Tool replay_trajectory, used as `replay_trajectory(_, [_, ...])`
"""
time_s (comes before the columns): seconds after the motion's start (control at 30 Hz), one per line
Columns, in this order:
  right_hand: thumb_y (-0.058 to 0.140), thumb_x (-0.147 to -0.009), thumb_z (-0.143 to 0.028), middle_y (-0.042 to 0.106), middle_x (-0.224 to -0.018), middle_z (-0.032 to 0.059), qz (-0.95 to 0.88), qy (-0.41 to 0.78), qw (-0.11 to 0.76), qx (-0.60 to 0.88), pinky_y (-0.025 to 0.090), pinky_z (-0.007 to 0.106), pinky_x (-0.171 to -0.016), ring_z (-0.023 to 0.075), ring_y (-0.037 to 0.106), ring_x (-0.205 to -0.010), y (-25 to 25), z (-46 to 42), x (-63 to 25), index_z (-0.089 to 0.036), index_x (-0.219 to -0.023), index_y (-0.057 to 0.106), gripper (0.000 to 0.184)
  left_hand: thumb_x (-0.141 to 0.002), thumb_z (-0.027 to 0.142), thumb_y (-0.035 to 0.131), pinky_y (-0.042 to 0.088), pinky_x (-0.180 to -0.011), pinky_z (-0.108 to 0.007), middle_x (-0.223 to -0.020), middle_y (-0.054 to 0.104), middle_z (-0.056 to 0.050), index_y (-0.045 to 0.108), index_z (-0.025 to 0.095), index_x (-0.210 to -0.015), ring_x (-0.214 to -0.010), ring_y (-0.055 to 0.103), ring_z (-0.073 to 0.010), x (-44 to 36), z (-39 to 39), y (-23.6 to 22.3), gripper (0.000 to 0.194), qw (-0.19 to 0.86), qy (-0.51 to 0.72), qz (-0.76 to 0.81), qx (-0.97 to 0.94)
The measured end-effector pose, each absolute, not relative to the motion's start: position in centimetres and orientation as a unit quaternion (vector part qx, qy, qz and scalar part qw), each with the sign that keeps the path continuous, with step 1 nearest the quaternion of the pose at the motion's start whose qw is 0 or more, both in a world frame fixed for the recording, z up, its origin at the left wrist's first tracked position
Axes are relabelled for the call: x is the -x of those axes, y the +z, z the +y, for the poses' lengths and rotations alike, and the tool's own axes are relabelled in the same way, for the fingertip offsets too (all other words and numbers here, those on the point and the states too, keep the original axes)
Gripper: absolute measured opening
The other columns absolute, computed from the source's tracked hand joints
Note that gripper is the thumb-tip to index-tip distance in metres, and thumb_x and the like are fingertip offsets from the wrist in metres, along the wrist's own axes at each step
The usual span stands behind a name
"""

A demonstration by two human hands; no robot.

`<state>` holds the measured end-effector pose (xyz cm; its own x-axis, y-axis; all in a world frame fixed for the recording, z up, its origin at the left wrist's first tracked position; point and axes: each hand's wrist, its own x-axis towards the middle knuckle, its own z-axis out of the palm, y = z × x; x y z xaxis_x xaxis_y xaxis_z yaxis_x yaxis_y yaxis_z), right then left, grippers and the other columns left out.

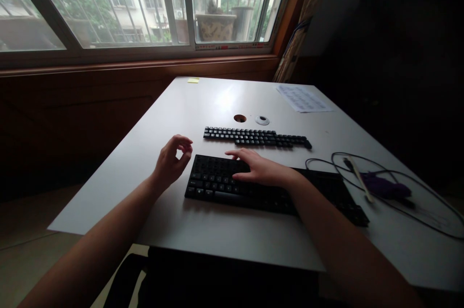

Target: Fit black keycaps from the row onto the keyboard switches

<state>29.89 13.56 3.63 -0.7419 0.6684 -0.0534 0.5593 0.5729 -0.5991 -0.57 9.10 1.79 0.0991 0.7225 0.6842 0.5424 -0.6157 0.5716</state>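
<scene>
A black keyboard [235, 197] lies on the white table in front of me. Keycaps sit on its lower left rows, while the upper rows look bare and dark. My right hand [255, 168] rests over its middle, index finger and thumb stretched apart, with nothing seen between them. Just off the keyboard's left end, my left hand [172, 158] is raised, its fingers curled to the thumb in a pinch. Whatever those fingertips may hold is too small to make out. Behind the keyboard, loose black keycaps [253, 136] lie in staggered rows.
To the right are a coiled black cable [335, 155], a pale thin stick [358, 180] and a purple bundle [386, 186]. Printed sheets [304, 99] lie at the far right. A round hole [239, 118], its cover [262, 120] and a yellow note [193, 80] are farther back.
</scene>
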Motion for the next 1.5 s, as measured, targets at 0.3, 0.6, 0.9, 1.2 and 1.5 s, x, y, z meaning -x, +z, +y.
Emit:
replay_trajectory(0.3, [0.072, -0.087, -0.048, 0.058, -0.134, 0.0089, -0.88, 0.312, 0.09, 0.347, 0.041, 0.047, -0.113, 0.0275, 0.051, -0.127, 3.6, 13.6, -29.9, -0.03, -0.152, 0.042, 0.073, -0.089, 0.012, 0.057, 0.052, -0.076, -0.03, -0.086, 0.067, -0.001, 0.062, 0.019, -0.105, -0.079, 0.064, -0.0149, 0.7, 9.1, 2.0, 0.018, 0.085, 0.505, 0.461, -0.725])
replay_trajectory(0.6, [0.069, -0.09, -0.049, 0.058, -0.134, 0.0095, -0.879, 0.313, 0.095, 0.348, 0.039, 0.048, -0.114, 0.0272, 0.051, -0.127, 3.5, 13.6, -29.9, -0.03, -0.153, 0.041, 0.072, -0.087, 0.011, 0.056, 0.053, -0.074, -0.031, -0.085, 0.067, -0.001, 0.065, 0.019, -0.105, -0.077, 0.064, -0.0151, 0.8, 9.5, 1.7, 0.021, 0.092, 0.479, 0.476, -0.732])
replay_trajectory(0.9, [0.067, -0.091, -0.051, 0.058, -0.133, 0.0094, -0.879, 0.311, 0.09, 0.35, 0.04, 0.049, -0.113, 0.0278, 0.051, -0.126, 3.7, 13.5, -29.8, -0.031, -0.152, 0.041, 0.07, -0.09, 0.014, 0.056, 0.054, -0.065, -0.026, -0.092, 0.061, -0.003, 0.068, 0.02, -0.098, -0.079, 0.062, -0.014, 0.8, 10.0, 1.2, 0.015, 0.125, 0.42, 0.492, -0.752])
replay_trajectory(1.2, [0.071, -0.088, -0.054, 0.056, -0.134, 0.0095, -0.882, 0.307, 0.09, 0.345, 0.042, 0.05, -0.111, 0.0292, 0.051, -0.127, 3.8, 13.3, -29.8, -0.034, -0.153, 0.04, 0.075, -0.091, 0.017, 0.057, 0.057, -0.066, -0.028, -0.096, 0.061, -0.004, 0.069, 0.02, -0.097, -0.08, 0.064, -0.015, 0.9, 10.2, 0.9, 0.013, 0.127, 0.411, 0.494, -0.756])
replay_trajectory(1.5, [0.073, -0.085, -0.057, 0.057, -0.133, 0.0097, -0.883, 0.304, 0.094, 0.344, 0.042, 0.049, -0.111, 0.0295, 0.05, -0.126, 3.5, 13.4, -29.9, -0.032, -0.153, 0.041, 0.079, -0.092, 0.02, 0.058, 0.06, -0.075, -0.032, -0.102, 0.062, -0.005, 0.069, 0.022, -0.102, -0.089, 0.065, -0.018, 1.3, 10.5, 0.2, 0.015, 0.122, 0.384, 0.497, -0.768])
